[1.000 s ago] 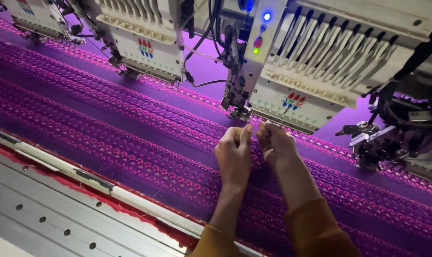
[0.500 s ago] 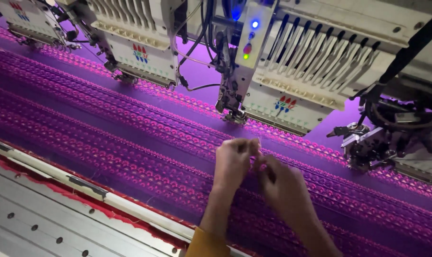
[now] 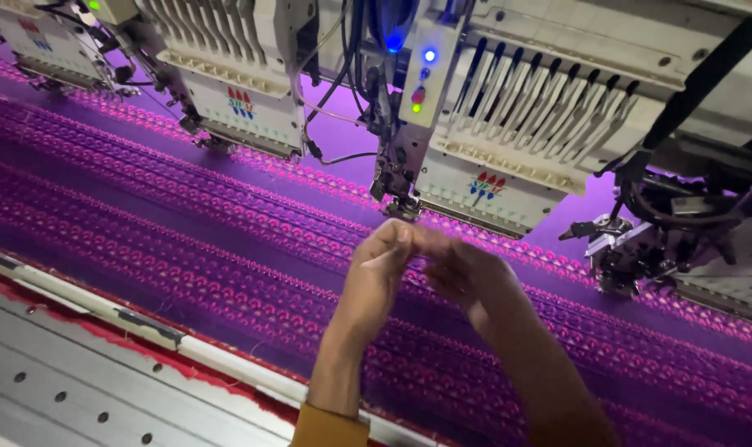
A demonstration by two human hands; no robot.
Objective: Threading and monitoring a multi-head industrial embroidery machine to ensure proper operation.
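Pinching something too fine to be made out, both hands are raised over the purple cloth.

Nearest, a perforated metal table [image 3: 69,389] and a white frame rail [image 3: 103,308] are seen, then the left hand [image 3: 377,277] and right hand [image 3: 467,277], fingertips touching, closed together; whether a thread is held cannot be told. Since a second ago the hands have been lifted off the embroidered cloth [image 3: 185,223] toward the sewing head [image 3: 483,178], which suggests threading work at the needle. No containers are shown.
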